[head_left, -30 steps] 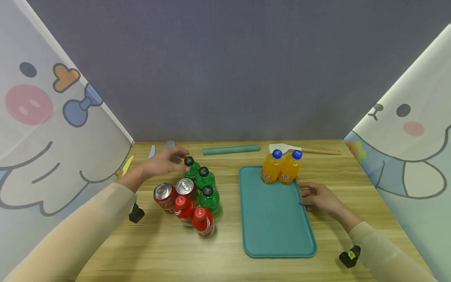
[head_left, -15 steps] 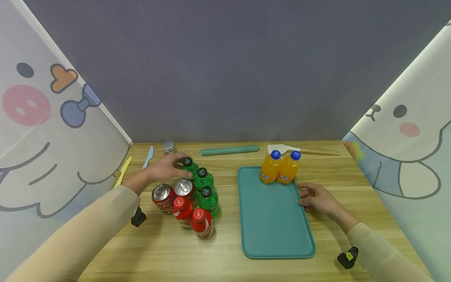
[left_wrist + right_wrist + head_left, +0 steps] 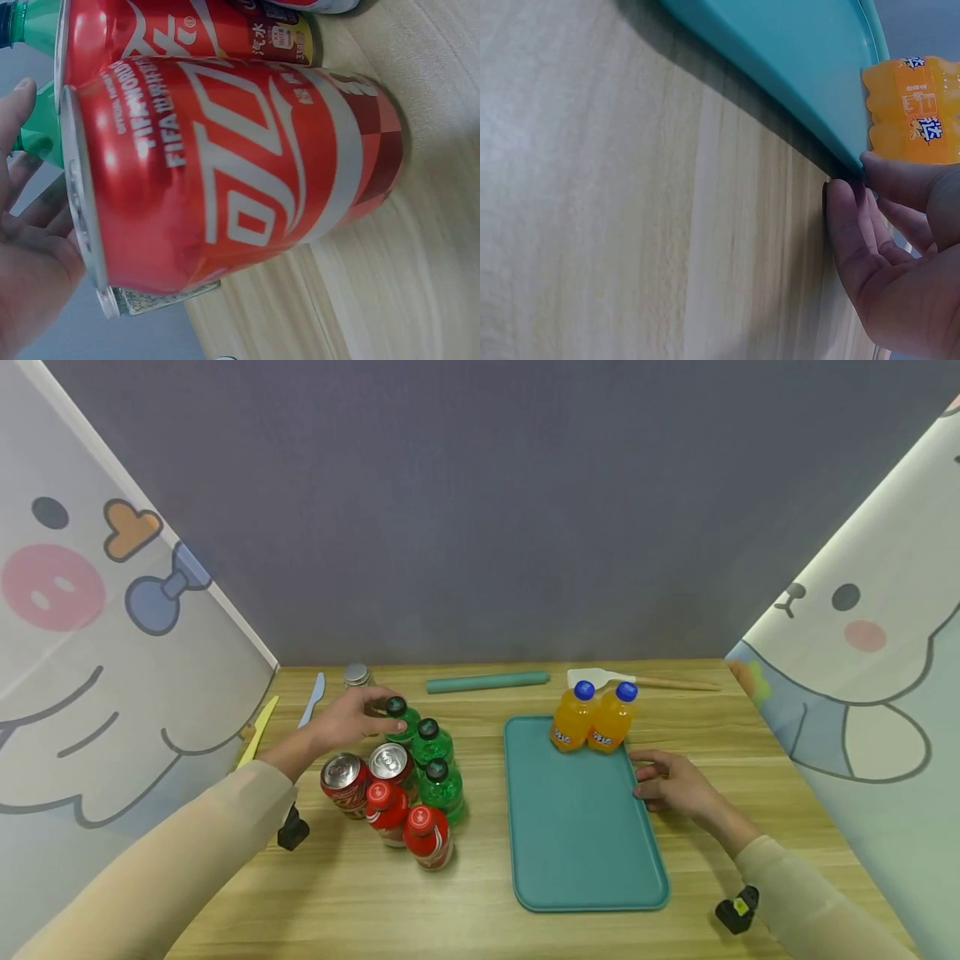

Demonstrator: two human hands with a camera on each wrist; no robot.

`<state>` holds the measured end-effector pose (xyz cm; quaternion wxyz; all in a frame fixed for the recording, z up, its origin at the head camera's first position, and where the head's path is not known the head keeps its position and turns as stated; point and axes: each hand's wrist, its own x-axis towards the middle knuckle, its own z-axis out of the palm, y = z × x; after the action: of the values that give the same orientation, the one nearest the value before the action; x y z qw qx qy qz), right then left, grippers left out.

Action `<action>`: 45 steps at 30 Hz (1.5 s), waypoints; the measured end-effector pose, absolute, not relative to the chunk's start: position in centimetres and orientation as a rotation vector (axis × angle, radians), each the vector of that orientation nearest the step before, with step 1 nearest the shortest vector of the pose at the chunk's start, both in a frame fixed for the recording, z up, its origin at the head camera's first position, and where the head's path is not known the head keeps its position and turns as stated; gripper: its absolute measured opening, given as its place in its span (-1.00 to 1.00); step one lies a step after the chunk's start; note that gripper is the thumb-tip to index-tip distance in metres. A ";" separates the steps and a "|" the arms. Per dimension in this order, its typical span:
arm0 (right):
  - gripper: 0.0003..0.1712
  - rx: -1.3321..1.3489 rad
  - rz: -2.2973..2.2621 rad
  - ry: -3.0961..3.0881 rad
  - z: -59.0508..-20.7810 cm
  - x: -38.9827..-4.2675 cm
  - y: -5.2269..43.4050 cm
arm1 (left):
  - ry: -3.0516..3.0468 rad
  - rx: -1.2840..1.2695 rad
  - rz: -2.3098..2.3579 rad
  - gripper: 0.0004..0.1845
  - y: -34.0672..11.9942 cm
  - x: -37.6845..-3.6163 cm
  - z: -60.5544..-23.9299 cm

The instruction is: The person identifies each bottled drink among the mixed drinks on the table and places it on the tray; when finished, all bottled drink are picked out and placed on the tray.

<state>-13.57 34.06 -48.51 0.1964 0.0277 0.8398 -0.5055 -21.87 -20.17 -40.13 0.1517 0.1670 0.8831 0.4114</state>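
My left hand (image 3: 351,718) is around the rearmost green bottle (image 3: 407,729), thumb across its front and fingers behind. In the left wrist view a red can (image 3: 225,165) hides much of this grip. Two more black-capped green bottles (image 3: 433,745) stand in line towards me. Beside them are two red cans (image 3: 347,793) and two red-capped bottles (image 3: 429,843). My right hand (image 3: 675,783) holds the right rim of the teal tray (image 3: 585,843), thumb on the edge and fingers against its outer side. Two orange soda bottles (image 3: 573,722) stand upright at the tray's back end.
Along the back lie a teal stick (image 3: 487,682) and a white-headed spatula (image 3: 592,677) with a wooden handle. A small jar (image 3: 358,675), a blue knife (image 3: 312,700) and a yellow knife (image 3: 258,731) are at the back left. Printed panels flank the wooden table (image 3: 360,910).
My left hand has come down slightly and closed around the rearmost green bottle, bringing the jar behind it into view. My right hand stays at the tray's rim. The view has shifted slightly.
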 end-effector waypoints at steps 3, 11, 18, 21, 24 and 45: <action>-0.21 0.084 -1.417 2.356 -48.6 -13.5 34.1 | 2.518 0.478 1.224 -0.49 -20.1 -21.8 -40.2; -0.25 0.071 -1.411 2.388 -48.7 -13.4 33.9 | 2.577 0.489 1.242 -0.55 -20.1 -21.5 -40.3; -0.26 0.072 -1.416 2.397 -48.7 -13.3 33.7 | 2.616 0.498 1.250 -0.64 -20.4 -21.7 -40.1; -0.27 0.074 -1.416 2.401 -48.7 -13.3 33.7 | 2.626 0.502 1.263 -0.66 -20.5 -21.8 -39.7; -0.27 0.075 -1.417 2.401 -48.8 -13.3 33.8 | 2.653 0.498 1.270 -0.66 -20.6 -21.9 -39.0; -0.28 0.074 -1.418 2.405 -49.2 -13.4 33.9 | 2.907 0.340 1.286 -0.56 -19.5 -20.2 -29.9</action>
<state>-13.41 33.86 -49.15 0.1737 0.0260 0.8481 -0.4999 -20.19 -19.49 -29.92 -0.0275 0.1063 0.9090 0.4021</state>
